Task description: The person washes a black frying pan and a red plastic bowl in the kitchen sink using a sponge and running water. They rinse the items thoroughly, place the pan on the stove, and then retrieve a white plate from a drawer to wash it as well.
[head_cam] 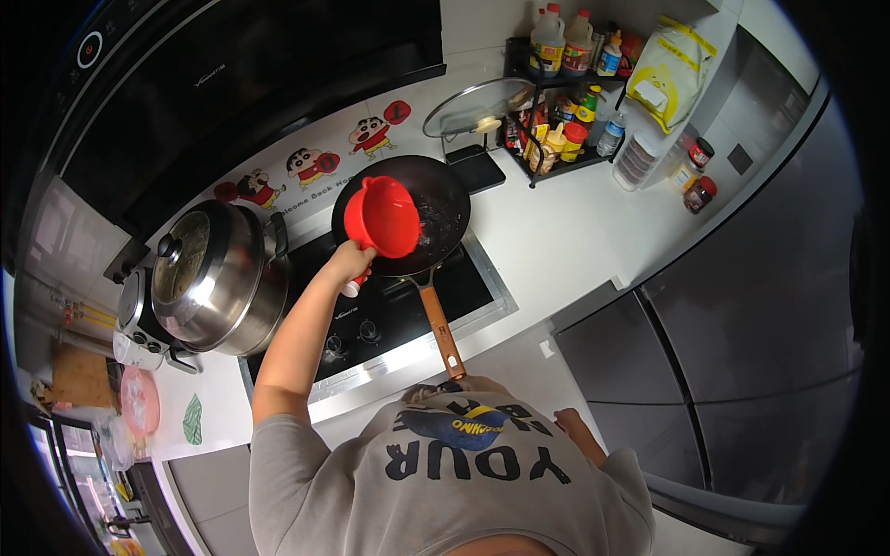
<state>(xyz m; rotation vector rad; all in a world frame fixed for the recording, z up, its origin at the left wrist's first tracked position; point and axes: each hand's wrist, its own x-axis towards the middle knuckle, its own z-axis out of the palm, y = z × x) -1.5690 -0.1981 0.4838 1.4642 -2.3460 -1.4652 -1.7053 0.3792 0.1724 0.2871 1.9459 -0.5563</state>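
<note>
My left hand (352, 263) grips the handle of a red plastic water scoop (382, 217). The scoop is tilted over a dark wok (445, 194), its rim towards the right. Clear liquid (432, 224) with ripples or bubbles shows in the wok beside that rim. The wok stands on a black glass cooktop (361, 340), and its wooden handle (439, 326) points towards me. At the right of my body, apart from the wok, is my right hand (569, 420); it is small in view and its fingers are not clear.
Left of the wok stands a large lidded steel pot (233, 285). A glass lid (462, 104) leans upright in a holder behind it. A black rack (539, 149) holds bottles and jars at the back right. A dark refrigerator (751, 299) borders the white counter (556, 236).
</note>
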